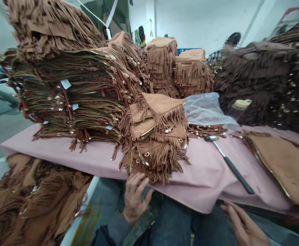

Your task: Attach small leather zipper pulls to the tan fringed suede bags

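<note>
Below, our left hand (135,196), fingers spread and holding nothing, touched the fringed bag pile (154,136) overhanging the surface (206,177); a careless tug could topple it.

A hammer (229,163) with a black handle lies on the pink table cover (62,150), right of centre. Far behind it sits a crumpled clear plastic sheet (206,111). Dark brown fringed bags (264,82) are heaped at the far right, where a person (230,42) shows behind them. A tall stack of zippered tan pieces (72,95) fills the left, and more tan fringed pieces (34,201) lie low at the near left.
</note>
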Demonstrator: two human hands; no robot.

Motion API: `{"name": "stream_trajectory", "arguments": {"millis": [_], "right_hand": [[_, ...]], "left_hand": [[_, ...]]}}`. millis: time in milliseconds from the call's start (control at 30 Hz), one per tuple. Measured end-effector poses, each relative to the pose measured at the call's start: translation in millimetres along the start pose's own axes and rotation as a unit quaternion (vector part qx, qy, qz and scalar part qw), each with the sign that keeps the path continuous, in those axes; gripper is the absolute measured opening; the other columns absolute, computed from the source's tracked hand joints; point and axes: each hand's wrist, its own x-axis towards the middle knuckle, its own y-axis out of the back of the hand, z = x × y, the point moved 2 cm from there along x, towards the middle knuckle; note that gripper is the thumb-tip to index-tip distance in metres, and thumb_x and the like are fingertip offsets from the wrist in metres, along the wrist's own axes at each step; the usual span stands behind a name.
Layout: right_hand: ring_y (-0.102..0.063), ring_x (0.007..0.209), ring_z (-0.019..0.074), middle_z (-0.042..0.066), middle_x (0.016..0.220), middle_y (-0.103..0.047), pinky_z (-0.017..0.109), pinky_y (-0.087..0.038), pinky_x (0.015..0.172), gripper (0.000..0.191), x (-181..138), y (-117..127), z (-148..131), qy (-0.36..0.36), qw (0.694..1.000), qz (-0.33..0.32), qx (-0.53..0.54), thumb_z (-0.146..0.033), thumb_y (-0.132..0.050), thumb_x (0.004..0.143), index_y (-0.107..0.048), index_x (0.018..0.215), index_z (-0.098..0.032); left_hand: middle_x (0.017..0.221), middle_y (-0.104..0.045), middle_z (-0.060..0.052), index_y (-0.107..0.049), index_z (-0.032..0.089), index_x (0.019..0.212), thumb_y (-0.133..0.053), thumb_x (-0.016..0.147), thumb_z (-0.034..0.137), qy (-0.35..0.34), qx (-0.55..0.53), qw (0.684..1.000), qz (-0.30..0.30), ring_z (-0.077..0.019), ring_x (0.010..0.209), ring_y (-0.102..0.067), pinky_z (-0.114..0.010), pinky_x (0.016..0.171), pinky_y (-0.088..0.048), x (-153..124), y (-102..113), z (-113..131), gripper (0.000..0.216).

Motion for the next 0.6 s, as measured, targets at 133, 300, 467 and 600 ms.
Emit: {"name": "stream_trajectory", "arguments": {"millis": [133,300,467,600], "right_hand": [[-0.058,0.124,0.0298,0.009,0.131,-0.063,0.048,-0.046,0.108,0.045,30,-60,-101,0.175,0.982,-0.035,0.054,-0.054,-0.053,0.091,-0.065,0.123,-0.027],[-0.052,0.128,0.0268,0.012,0.136,-0.058,0.046,-0.038,0.113,0.055,77,-143,-189,0.218,0.965,-0.086,0.114,-0.052,-0.04,0.099,-0.05,0.141,-0.019],[-0.048,0.131,0.028,0.013,0.127,-0.063,0.045,-0.028,0.118,0.052,59,-214,-248,0.243,0.949,-0.134,0.147,-0.054,-0.041,0.098,-0.061,0.124,-0.014],[-0.05,0.127,0.0287,0.013,0.124,-0.064,0.044,-0.029,0.116,0.046,54,-216,-236,0.259,0.943,-0.167,0.126,-0.051,-0.048,0.096,-0.063,0.12,-0.015]], "left_hand": [[0.15,-0.037,-0.018,-0.038,0.026,0.147,-0.072,0.081,0.042,-0.042,0.123,0.992,0.005,-0.0403,0.142,-0.033,-0.064,0.116,-0.028,50,0,-37,0.077],[0.141,-0.04,-0.022,-0.06,0.02,0.127,-0.064,0.084,0.031,-0.038,0.188,0.979,-0.07,-0.0421,0.132,-0.039,-0.058,0.104,-0.038,104,-9,-90,0.045],[0.137,-0.043,-0.022,-0.06,0.021,0.129,-0.058,0.081,0.02,-0.04,0.217,0.96,-0.174,-0.0419,0.131,-0.037,-0.053,0.095,-0.037,140,-2,-143,0.048],[0.146,-0.036,-0.02,-0.061,0.022,0.126,-0.057,0.086,0.024,-0.041,0.204,0.962,-0.176,-0.0398,0.136,-0.032,-0.053,0.101,-0.03,140,-11,-170,0.041]]}}
